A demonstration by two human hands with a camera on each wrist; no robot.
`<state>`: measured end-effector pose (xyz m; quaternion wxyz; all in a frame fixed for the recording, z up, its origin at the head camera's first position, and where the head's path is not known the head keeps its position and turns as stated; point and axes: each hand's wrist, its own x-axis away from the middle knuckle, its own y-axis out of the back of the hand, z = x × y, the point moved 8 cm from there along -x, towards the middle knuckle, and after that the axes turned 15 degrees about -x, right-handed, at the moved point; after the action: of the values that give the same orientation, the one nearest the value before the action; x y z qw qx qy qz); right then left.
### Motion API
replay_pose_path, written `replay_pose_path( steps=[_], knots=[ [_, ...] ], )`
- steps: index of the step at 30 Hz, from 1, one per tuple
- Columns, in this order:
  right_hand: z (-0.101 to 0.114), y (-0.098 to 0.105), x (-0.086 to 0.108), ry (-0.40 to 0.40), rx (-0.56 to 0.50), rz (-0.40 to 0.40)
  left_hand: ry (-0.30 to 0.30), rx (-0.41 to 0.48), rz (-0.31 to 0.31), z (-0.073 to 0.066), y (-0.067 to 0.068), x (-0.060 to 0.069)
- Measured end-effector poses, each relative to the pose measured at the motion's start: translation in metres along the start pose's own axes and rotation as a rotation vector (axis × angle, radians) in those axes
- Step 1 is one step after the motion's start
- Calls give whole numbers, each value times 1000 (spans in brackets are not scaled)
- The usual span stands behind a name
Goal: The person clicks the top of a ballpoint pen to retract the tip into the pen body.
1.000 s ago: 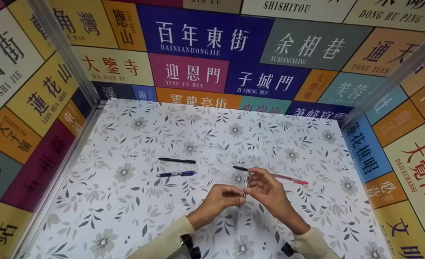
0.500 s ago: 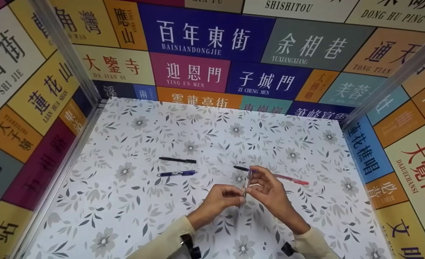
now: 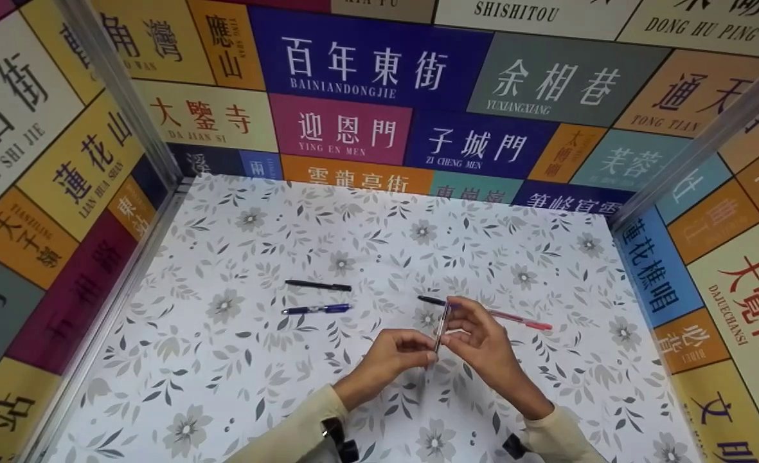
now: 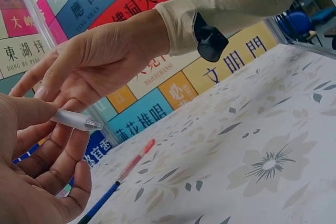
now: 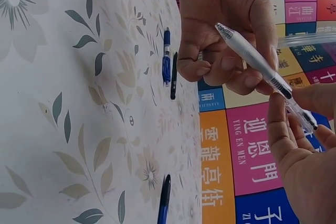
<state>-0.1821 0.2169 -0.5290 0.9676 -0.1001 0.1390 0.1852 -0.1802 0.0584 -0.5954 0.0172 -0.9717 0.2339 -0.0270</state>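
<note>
Both hands hold one ballpoint pen above the table, tilted in the head view. It has a white grip section, a metal point and a clear barrel. My left hand pinches its lower part between thumb and finger. With curled fingers, my right hand pinches the clear barrel farther up. The white grip and point stick out past the left thumb in the left wrist view. Behind the right hand lie a dark blue pen with a black end and a pink-red pen, partly hidden.
Left of the hands, a black pen and a blue pen lie side by side on the floral-patterned table. Panels of coloured signs wall in the back and both sides. A blue chair shows beyond the table.
The right hand's upper fingers have shifted slightly, and a bit more of the dark blue pen shows behind them. Otherwise both hands and the held pen stay nearly still.
</note>
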Motion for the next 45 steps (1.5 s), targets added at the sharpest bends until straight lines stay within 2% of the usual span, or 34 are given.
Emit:
replay_pose_path(
  steps=[4, 7, 17, 22, 25, 31, 37, 42, 45],
  knots=[
    [-3, 5, 2, -15, 24, -17, -17, -50, -7, 1, 4, -2],
    [-5, 10, 4, -22, 38, -36, -44, -107, -38, 0, 12, -3],
    [-8, 26, 10, -12, 115, -110, -170, -454, -181, -7, 43, -10],
    [-7, 31, 12, -1, 123, -135, -238, -584, -216, -6, 53, -14],
    [-6, 32, 13, 14, 122, -127, -254, -620, -224, -4, 57, -16],
    [-7, 36, 15, 21, 141, -125, -238, -675, -223, 2, 64, -19],
    [-14, 44, 18, 1, 152, -148, -280, -746, -219, 4, 71, -23],
    [-20, 50, 19, -12, 142, -169, -300, -869, -212, 6, 75, -28],
    [-23, 56, 20, -7, 146, -199, -342, -956, -221, 5, 76, -30]
  ],
)
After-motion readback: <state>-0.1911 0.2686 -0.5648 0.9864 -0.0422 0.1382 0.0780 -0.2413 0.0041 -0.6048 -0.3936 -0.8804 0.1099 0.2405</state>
